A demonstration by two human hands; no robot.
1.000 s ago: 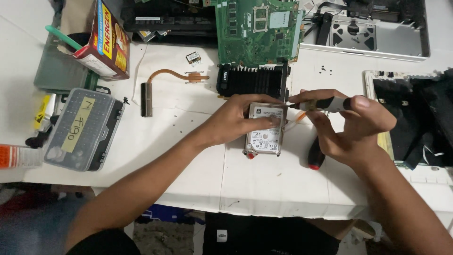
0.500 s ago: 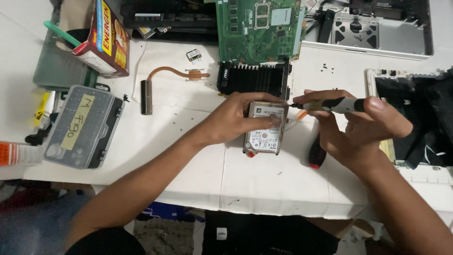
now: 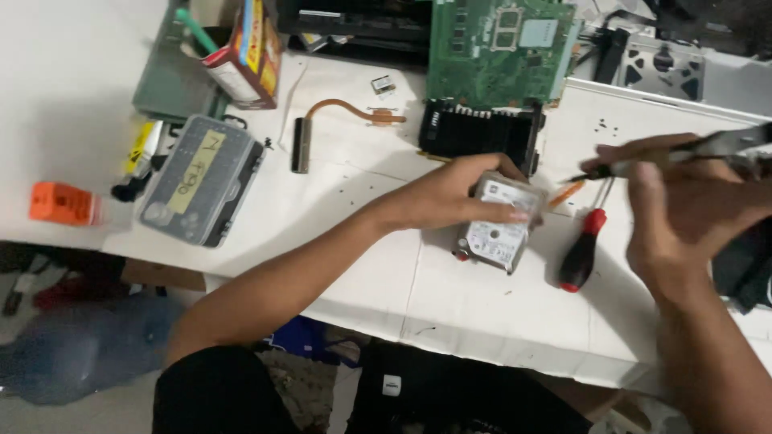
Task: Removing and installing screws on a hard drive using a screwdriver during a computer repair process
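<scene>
Lifted and swung out to the right since the earlier frames: right hand (image 3: 683, 213), then close over the drive, now raised well clear of it with the slim screwdriver (image 3: 691, 153) pinched between thumb and fingertips, tip pointing back toward the left. Blurred by motion, so the exact grip hard to make out; probably a light fingertip pinch suited to turning a small driver. Unmoved by comparison: left hand (image 3: 458, 193), fingers curled over the top edge of the hard drive (image 3: 494, 233), clamping it flat against the white counter (image 3: 362, 265), seemingly to steady it under the tool. Drive lying label up, near the middle of the counter, just below the black finned heatsink block (image 3: 474, 133). Parked just right of the drive, within easy reach: a red-and-black screwdriver (image 3: 583, 253), handle toward the counter edge. Further off, out of the working area: green circuit board (image 3: 498, 48) at the back, copper heat pipe (image 3: 338, 120) to its left, grey bit case (image 3: 201, 177) and orange box (image 3: 63, 202) at far left.
</scene>
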